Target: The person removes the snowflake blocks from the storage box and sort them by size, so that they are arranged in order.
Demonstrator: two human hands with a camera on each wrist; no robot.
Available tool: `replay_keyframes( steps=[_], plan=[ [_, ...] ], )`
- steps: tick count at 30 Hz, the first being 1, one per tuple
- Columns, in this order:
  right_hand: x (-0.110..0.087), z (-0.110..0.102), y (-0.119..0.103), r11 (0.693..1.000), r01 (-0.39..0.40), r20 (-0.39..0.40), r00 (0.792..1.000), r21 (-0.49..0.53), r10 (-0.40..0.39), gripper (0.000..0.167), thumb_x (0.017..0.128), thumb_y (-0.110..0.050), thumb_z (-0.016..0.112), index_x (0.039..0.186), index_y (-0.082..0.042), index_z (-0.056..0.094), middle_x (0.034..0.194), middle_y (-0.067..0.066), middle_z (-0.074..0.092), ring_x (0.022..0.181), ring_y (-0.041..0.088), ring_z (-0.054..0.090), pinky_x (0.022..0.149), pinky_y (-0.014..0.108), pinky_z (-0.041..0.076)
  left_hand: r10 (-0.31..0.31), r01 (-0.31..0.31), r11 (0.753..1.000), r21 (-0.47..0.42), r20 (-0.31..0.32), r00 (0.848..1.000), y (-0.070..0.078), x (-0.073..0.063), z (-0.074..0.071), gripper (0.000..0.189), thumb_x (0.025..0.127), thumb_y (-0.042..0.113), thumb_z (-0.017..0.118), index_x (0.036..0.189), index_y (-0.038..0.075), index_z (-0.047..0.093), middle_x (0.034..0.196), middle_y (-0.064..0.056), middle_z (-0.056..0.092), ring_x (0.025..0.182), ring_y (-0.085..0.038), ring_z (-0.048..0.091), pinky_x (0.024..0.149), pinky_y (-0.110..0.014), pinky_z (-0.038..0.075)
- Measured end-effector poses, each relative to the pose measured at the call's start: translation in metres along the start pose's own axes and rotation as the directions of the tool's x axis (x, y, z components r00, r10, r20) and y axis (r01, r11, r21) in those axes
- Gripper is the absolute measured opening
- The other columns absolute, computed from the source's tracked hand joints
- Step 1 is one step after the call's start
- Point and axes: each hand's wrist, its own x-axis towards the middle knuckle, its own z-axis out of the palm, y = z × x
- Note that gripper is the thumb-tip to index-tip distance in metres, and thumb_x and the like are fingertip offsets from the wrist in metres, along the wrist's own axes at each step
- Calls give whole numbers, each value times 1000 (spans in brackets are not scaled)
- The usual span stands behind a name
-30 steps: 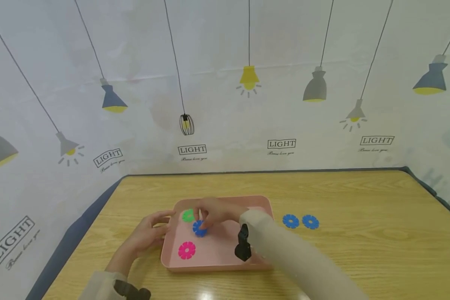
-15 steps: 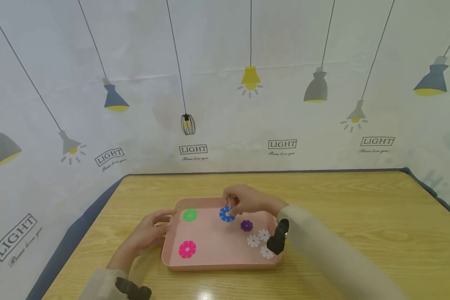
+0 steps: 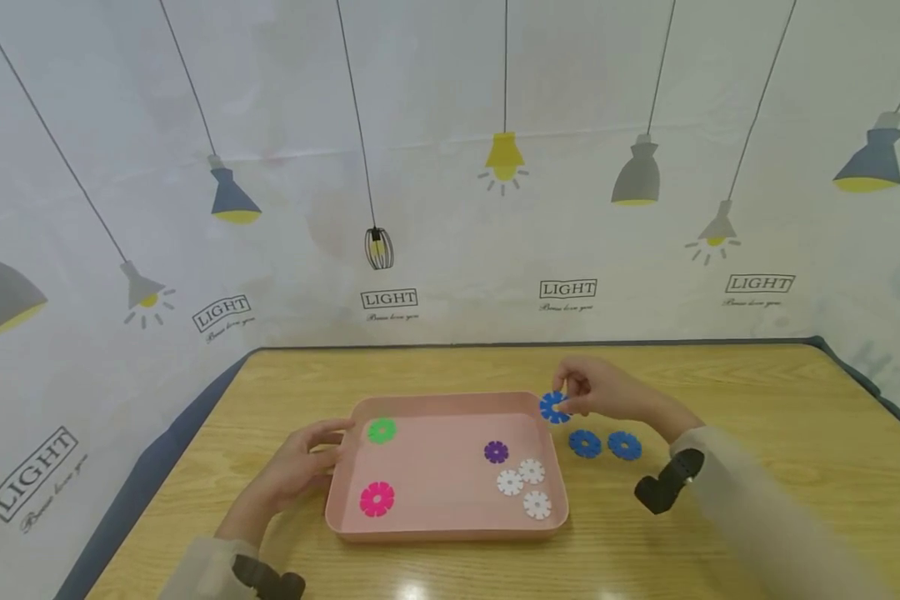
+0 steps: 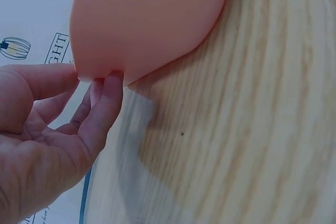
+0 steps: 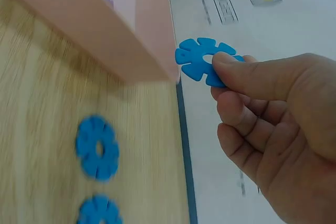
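Note:
My right hand (image 3: 603, 387) pinches a blue snowflake-shaped plastic disc (image 5: 197, 59) between thumb and fingers. It is above the table, by the back right corner of a pink tray (image 3: 450, 523). Two more blue notched discs, a nearer one (image 3: 585, 443) and a farther one (image 3: 625, 445), lie on the table right of the tray. At the tray's left wall, my left hand (image 3: 303, 458) holds the edge, with the thumb against the outside in the left wrist view. Inside the tray lie a green disc (image 3: 382, 430), a pink disc (image 3: 377, 499), a purple disc (image 3: 497, 452) and three white ones (image 3: 537, 504).
A wooden table (image 3: 757, 467) carries everything. Behind it hangs a pale backdrop (image 3: 435, 183) printed with lamps and the word LIGHT, which also runs along both sides.
My right hand has carried the blue disc from the tray's left part rightward, across the tray to beyond its back right corner. The left hand has stayed at the tray's left edge.

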Motion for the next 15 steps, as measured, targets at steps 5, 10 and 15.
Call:
replay_keyframes(
  steps=[5,10,15],
  plan=[
    [-33,-15,23,998,-58,-50,997,38,60,19,81,-2,67,93,2,52,63,3,52,53,17,50,50,26,43,-16,16,1000,3,-12,1000,0,1,1,41,94,4,48,135,1,42,129,-25,38,100,-28,55,81,-41,50],
    [-63,-27,43,994,-74,-66,995,78,79,19,82,1,64,94,8,51,63,8,53,52,19,49,48,32,43,-5,5,1000,5,0,1000,0,0,0,42,94,3,48,135,-1,40,130,-27,36,100,-29,55,80,-42,50],
    [-87,-33,64,995,-85,-66,994,60,89,18,85,0,61,96,10,51,66,6,53,54,16,49,50,32,44,1,-1,1000,6,4,1000,1,-1,0,42,94,5,48,135,-1,40,130,-27,36,101,-30,55,80,-43,50]
  ],
)
